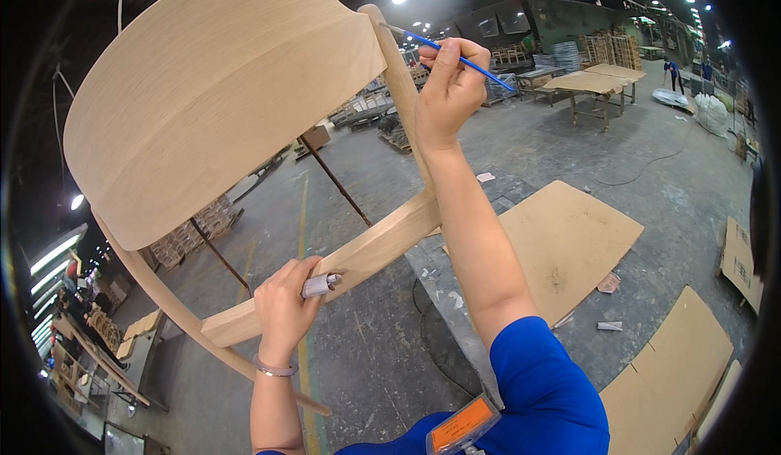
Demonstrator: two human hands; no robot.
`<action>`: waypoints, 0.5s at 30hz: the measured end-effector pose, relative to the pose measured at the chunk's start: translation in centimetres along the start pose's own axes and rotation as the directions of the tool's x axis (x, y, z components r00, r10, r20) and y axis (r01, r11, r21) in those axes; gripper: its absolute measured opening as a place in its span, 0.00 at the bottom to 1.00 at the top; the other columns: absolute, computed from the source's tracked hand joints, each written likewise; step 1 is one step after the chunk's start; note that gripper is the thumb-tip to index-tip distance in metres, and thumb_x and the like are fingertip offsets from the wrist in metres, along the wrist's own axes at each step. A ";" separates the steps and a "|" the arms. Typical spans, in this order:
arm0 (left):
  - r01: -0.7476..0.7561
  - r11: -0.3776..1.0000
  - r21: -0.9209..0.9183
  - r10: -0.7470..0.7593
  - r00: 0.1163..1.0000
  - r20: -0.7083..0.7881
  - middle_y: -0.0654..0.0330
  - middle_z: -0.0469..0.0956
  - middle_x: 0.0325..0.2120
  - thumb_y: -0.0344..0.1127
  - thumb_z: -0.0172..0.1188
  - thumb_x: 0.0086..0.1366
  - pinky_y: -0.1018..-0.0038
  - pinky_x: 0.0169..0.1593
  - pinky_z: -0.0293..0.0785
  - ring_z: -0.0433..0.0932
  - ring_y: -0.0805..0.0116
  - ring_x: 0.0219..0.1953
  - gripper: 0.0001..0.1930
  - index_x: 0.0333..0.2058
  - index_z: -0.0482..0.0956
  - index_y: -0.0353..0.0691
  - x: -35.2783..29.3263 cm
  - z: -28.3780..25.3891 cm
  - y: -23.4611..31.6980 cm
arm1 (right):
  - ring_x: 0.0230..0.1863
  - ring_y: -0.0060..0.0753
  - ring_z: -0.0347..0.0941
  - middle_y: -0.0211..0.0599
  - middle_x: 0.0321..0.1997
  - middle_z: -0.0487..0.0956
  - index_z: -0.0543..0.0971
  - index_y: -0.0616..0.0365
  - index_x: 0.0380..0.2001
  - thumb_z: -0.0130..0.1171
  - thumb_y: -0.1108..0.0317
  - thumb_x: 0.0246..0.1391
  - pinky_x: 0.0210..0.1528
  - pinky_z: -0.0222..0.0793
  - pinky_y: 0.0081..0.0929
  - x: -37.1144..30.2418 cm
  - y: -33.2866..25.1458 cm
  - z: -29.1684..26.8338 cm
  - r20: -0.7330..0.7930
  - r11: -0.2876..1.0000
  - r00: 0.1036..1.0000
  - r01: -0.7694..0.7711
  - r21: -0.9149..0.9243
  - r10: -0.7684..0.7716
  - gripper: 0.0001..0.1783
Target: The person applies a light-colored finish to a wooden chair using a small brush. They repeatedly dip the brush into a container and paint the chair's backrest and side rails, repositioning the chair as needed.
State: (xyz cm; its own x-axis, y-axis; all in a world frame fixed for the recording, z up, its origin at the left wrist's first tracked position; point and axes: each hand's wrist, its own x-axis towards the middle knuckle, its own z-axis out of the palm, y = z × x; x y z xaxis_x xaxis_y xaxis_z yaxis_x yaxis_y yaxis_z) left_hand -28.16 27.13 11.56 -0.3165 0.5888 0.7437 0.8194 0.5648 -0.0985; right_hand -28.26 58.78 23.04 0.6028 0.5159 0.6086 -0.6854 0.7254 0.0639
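Observation:
A pale wooden chair frame (389,225) hangs tilted before me, with a broad curved backrest (228,89). My right hand (451,85) is closed in a pinch on a thin blue paintbrush (492,78). The brush's tip meets or nearly meets the upper end of the chair's right post (396,72), beside the backrest's corner. Lower down, my left hand (285,302) lies against the chair's lower rail. Its fingers are closed round a small pale grey roll (320,285), whose exact kind I cannot make out. A bracelet (275,369) circles the left wrist.
Brown cardboard sheets (569,243) lie at the right, one by a grey table edge (455,308). Two dark rods (333,178) run below the backrest. Farther off stand a cardboard-topped table (598,80), stacked wooden parts and a person in blue (674,74).

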 end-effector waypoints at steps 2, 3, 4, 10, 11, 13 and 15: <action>0.010 1.000 -0.012 -0.010 1.000 0.001 0.58 0.80 0.29 0.30 0.71 0.51 0.64 0.33 0.74 0.82 0.56 0.32 0.18 0.43 0.85 0.42 0.0 0.0 -0.1 | 0.34 0.23 0.82 0.36 0.37 0.79 0.72 0.63 0.42 0.51 0.69 0.74 0.39 0.81 0.22 0.0 0.0 0.1 -0.002 1.000 1.000 -0.003 -0.004 0.003 0.08; 0.016 1.000 -0.009 -0.016 1.000 0.009 0.58 0.80 0.29 0.30 0.71 0.51 0.64 0.34 0.74 0.82 0.56 0.32 0.18 0.43 0.85 0.42 0.0 -0.1 -0.1 | 0.34 0.23 0.82 0.36 0.37 0.79 0.72 0.63 0.42 0.51 0.69 0.74 0.39 0.81 0.22 -0.1 0.0 0.1 0.002 1.000 1.000 -0.002 -0.004 0.002 0.08; 0.014 1.000 -0.015 -0.014 1.000 0.005 0.58 0.80 0.29 0.30 0.71 0.51 0.64 0.34 0.74 0.82 0.56 0.32 0.18 0.43 0.85 0.42 0.0 -0.1 -0.1 | 0.34 0.23 0.82 0.36 0.37 0.80 0.72 0.63 0.42 0.51 0.69 0.74 0.39 0.81 0.22 -0.1 0.0 0.2 0.008 1.000 1.000 0.008 -0.009 -0.008 0.08; 0.016 1.000 -0.011 -0.016 1.000 0.002 0.58 0.81 0.29 0.30 0.70 0.50 0.65 0.34 0.74 0.82 0.56 0.32 0.18 0.43 0.86 0.42 0.0 -0.1 -0.2 | 0.34 0.23 0.82 0.35 0.36 0.80 0.73 0.63 0.41 0.52 0.69 0.74 0.39 0.81 0.22 -0.2 0.2 0.4 0.004 1.000 1.000 0.006 -0.011 -0.006 0.08; 0.015 1.000 -0.011 -0.015 1.000 0.000 0.58 0.80 0.29 0.29 0.70 0.50 0.65 0.33 0.74 0.82 0.56 0.32 0.18 0.43 0.86 0.42 0.0 -0.1 -0.2 | 0.34 0.23 0.82 0.35 0.36 0.80 0.73 0.63 0.41 0.52 0.69 0.74 0.39 0.81 0.22 -0.2 0.2 0.5 0.002 1.000 1.000 0.003 -0.021 -0.003 0.08; 0.013 1.000 -0.012 -0.013 1.000 -0.002 0.58 0.80 0.29 0.29 0.70 0.50 0.65 0.33 0.74 0.82 0.55 0.31 0.18 0.43 0.86 0.42 -0.1 -0.1 -0.3 | 0.34 0.23 0.82 0.35 0.35 0.80 0.73 0.63 0.41 0.52 0.68 0.73 0.39 0.81 0.22 -0.3 0.2 0.5 0.006 0.999 1.000 0.000 -0.044 0.000 0.08; 0.019 1.000 -0.008 -0.019 1.000 0.002 0.58 0.80 0.28 0.29 0.70 0.50 0.65 0.33 0.74 0.82 0.55 0.31 0.18 0.43 0.86 0.42 -0.1 -0.3 -0.4 | 0.34 0.23 0.82 0.35 0.35 0.80 0.73 0.63 0.41 0.52 0.68 0.73 0.38 0.80 0.22 -0.4 0.2 0.8 0.003 0.999 1.000 0.016 -0.040 -0.016 0.08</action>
State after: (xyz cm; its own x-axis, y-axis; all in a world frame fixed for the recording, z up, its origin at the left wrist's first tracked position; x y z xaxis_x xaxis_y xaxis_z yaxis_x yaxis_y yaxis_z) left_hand -28.35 26.66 11.68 -0.3330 0.5791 0.7441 0.8169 0.5713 -0.0791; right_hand -28.95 58.37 23.42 0.6120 0.5030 0.6103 -0.6591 0.7509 0.0421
